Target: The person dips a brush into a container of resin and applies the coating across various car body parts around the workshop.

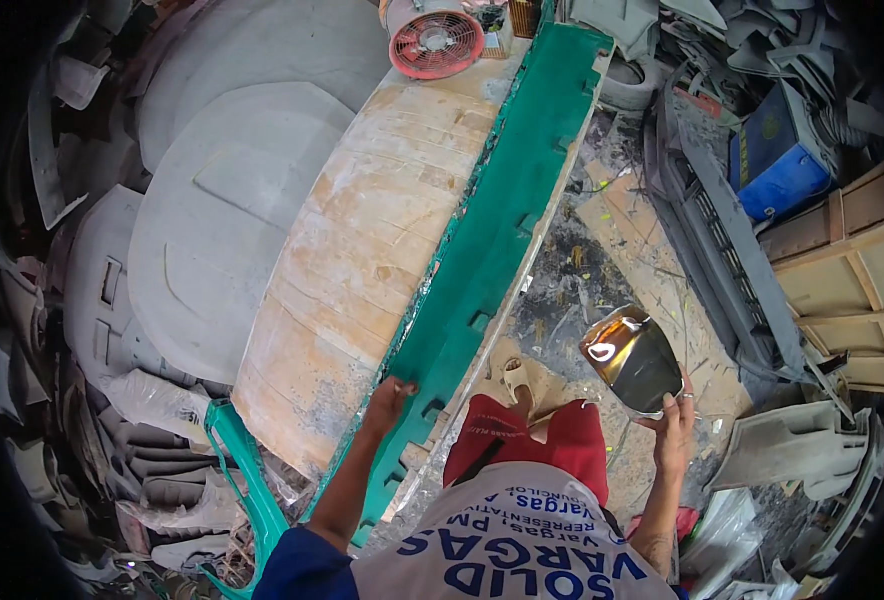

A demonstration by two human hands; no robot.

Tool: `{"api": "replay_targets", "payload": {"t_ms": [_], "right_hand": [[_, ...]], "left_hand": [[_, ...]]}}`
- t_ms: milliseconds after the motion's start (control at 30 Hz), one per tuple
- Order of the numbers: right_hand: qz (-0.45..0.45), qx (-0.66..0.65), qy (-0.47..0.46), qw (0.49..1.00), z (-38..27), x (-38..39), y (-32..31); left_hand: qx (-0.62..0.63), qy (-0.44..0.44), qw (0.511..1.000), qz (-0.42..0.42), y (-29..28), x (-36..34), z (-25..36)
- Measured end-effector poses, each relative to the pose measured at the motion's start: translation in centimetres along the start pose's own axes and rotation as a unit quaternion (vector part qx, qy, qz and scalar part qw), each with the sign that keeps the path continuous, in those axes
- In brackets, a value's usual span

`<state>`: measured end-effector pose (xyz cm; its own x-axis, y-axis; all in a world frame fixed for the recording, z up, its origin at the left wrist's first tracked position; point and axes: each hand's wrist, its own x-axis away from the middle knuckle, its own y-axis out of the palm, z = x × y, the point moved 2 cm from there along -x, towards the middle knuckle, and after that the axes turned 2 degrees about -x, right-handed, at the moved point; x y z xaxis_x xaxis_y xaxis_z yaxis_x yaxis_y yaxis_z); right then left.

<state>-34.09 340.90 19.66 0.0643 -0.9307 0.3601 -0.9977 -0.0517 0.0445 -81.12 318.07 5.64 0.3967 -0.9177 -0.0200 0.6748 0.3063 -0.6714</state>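
Observation:
My right hand [670,428] grips the near rim of a shiny, see-through plastic container [634,362], held out over the floor on my right. Its inside looks amber and dark, with bright reflections; I cannot tell how much liquid it holds. My left hand [392,402] is closed over a long green mould-like panel [507,240], near its rough left edge. Something small and dark shows at the fingertips, too small to name. The panel runs slantwise from the far top to beside my left leg, with notches along its right edge.
A pale, stained curved panel [362,220] lies left of the green one, with grey shells [232,170] beyond. A red fan [436,45] stands at the far end. At right are a dark grille part [712,230] and a blue box [780,160]. Scraps litter the floor [602,260].

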Motion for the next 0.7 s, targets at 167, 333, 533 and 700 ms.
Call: {"api": "replay_targets", "payload": {"t_ms": [167,333,533,700], "right_hand": [[-0.043,-0.007,0.021,0.999,0.7,-3.2,1.9],[-0.068,0.006,0.032,0.997,1.1,-6.2,4.2],[-0.114,0.020,0.028,0.993,1.3,-8.3,6.7],[-0.157,0.075,-0.018,0.985,3.2,-9.0,6.8]], "left_hand": [[-0.119,-0.114,0.981,-0.105,0.2,-2.5,-0.8],[-0.092,0.037,0.993,-0.067,5.5,-16.9,3.5],[-0.083,0.046,0.994,-0.063,10.0,-29.3,5.7],[-0.074,0.045,0.995,-0.048,10.5,-33.2,6.7]]}}
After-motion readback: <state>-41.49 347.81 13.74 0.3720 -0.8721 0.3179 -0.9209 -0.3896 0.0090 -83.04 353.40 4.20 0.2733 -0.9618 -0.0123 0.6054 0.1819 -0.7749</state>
